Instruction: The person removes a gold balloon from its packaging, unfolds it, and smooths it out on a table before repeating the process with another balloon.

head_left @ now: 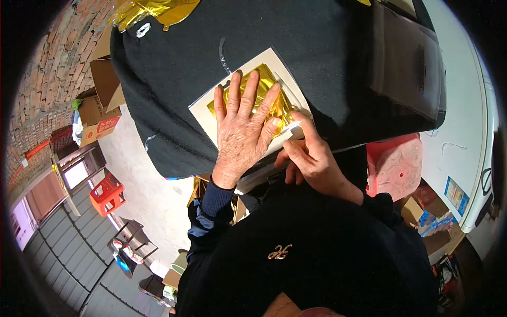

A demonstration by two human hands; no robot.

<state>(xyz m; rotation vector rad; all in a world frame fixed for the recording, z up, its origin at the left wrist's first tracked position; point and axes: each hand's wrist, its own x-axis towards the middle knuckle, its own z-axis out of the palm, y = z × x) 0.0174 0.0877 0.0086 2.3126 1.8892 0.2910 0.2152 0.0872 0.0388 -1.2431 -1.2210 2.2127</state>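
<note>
While the left hand (240, 134) is pressed flat — fingers spread — on the gold foil (274, 103), the cream card (208, 113) is pinned to the black-covered surface (174, 63). A white strip (290, 128) is pinched by the right hand (306, 158) at the card's edge.

A crumpled, shiny gold foil sheet (272, 100) lay flat inside a clear plastic sleeve over a cream rectangular backing card (208, 113), tilted diagonally on black cloth.

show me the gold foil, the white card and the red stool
gold foil (282, 105), head view, crinkled right part
white card (203, 113), head view, bare left margin
red stool (107, 194), head view, its top
</note>
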